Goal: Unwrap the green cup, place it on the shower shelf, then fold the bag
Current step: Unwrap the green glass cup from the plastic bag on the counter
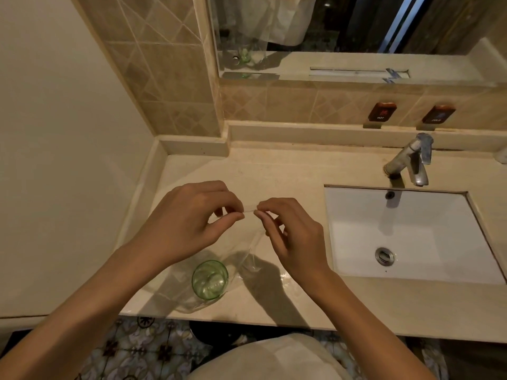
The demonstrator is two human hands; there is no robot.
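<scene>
The left hand (192, 218) and the right hand (290, 234) are meeting above the worktop (274, 171), each one pinching the top edge of the clear plastic bag (247, 250) between thumb and fingertips, the two pinches lying almost against each other. The bag is hanging down from that edge and trailing onto the worktop toward the person. The green cup (210, 280) is standing upright, mouth up, on the worktop just below the hands and well to the left of the sink (406, 234); it appears to be sitting inside the bag's lower part, though the plastic is too clear to be sure.

By the look of it, the unwrapping step is under way: the hands are working at the bag's mouth, probably parting it. The next move is likely calling for pulling the two sides apart, then reaching in for the cup, or sliding the plastic off it while keeping the glass from tipping. The shower shelf is not showing here, and the tap (411, 160) is standing behind the sink.
</scene>
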